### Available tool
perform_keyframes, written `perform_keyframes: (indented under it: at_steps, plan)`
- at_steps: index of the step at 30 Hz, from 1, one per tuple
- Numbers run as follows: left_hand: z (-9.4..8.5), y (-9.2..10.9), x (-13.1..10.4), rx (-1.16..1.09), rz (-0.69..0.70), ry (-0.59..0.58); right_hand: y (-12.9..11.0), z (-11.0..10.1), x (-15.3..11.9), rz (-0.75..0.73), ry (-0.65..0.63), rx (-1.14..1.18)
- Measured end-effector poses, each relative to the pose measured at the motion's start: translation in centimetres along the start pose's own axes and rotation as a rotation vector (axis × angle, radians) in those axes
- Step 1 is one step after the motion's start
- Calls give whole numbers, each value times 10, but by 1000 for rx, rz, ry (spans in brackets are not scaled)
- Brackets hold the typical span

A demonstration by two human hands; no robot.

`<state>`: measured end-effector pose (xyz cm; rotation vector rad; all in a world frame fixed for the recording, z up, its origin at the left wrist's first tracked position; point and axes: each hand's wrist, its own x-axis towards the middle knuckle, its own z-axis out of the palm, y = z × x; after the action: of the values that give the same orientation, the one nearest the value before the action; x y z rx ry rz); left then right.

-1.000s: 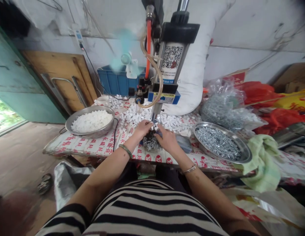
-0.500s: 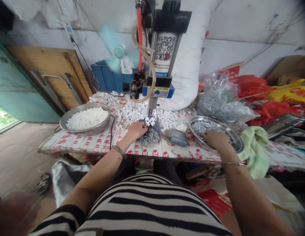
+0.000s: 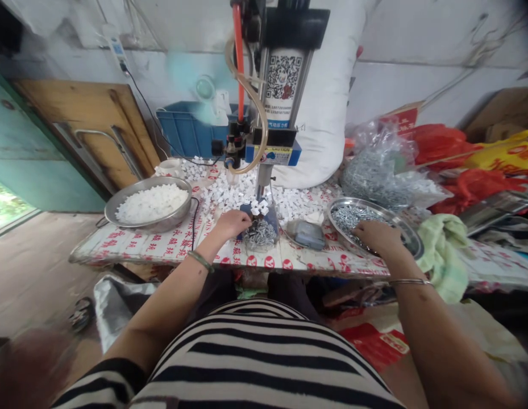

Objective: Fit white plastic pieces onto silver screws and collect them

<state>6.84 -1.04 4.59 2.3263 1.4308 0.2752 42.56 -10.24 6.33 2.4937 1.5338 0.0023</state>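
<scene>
Press (image 3: 284,91) near left hand (image 3: 233,223), grey box (image 3: 310,234) between, right hand (image 3: 378,236) at tray (image 3: 411,237), both grips unclear

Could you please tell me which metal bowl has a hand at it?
The right bowl, which holds silvery metal parts: the right hand is at them, while the left bowl holds white pieces and has no hand at it.
</scene>
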Motion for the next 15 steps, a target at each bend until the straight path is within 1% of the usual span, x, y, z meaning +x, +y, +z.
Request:
perform_keyframes:
  at_steps: [1, 4, 5, 7, 9, 11, 13, 15]
  plan:
    - [0, 2, 0, 23, -5, 0, -1, -2, 1, 1, -5, -1]
    - [1, 6, 0, 47, -14, 19, -5, -7, 3, 27, 36, -6]
    - [3, 6, -1, 28, -11, 41, -5, -7, 4, 49, 56, 0]
    - [6, 4, -4, -58, -8, 123, -4, -5, 6, 87, 96, 25]
    - [9, 3, -10, -239, -2, 206, -1, -1, 7, 88, 112, 53]
    - [11, 2, -17, -521, -12, 236, 3, 3, 7, 70, 108, 67]
    - [12, 5, -26, -852, -40, 190, 5, 3, 6, 73, 115, 71]
    - [12, 11, -35, -1136, -53, 98, -1, -1, 2, 60, 235, 176]
